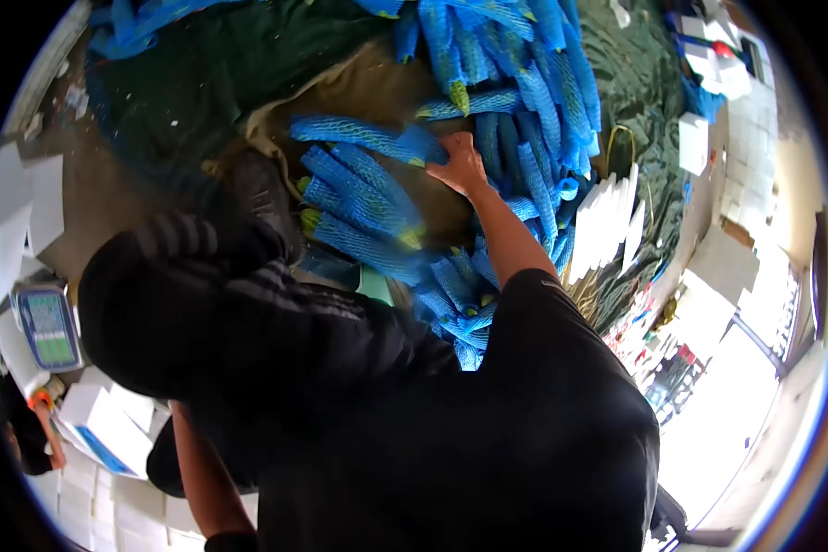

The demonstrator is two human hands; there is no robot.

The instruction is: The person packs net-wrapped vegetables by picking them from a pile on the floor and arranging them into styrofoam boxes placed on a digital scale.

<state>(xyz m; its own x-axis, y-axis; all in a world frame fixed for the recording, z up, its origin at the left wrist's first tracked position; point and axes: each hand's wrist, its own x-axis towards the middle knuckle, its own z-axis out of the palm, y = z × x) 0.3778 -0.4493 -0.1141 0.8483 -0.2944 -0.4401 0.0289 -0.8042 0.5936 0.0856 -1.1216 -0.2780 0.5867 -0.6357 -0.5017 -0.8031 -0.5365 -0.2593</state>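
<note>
My right hand (460, 164) reaches forward, its fingers closed around the near end of a long green vegetable in a blue net sleeve (350, 133). The held end is blurred. Just below lie several more net-sleeved vegetables (363, 184) in a small group, with green tips poking out of the nets. A large pile of the same sleeved vegetables (543, 92) lies beyond and to the right of the hand. My left forearm shows at the lower left, but my left hand is hidden behind my bent knee.
Dark green cloth (202, 83) covers the ground ahead. White foam sheets (603, 221) stand right of the pile. At left are a scale-like device with a screen (48, 327), white boxes (110, 419) and another person's arm (51, 432). More sleeved vegetables (460, 290) lie near my leg.
</note>
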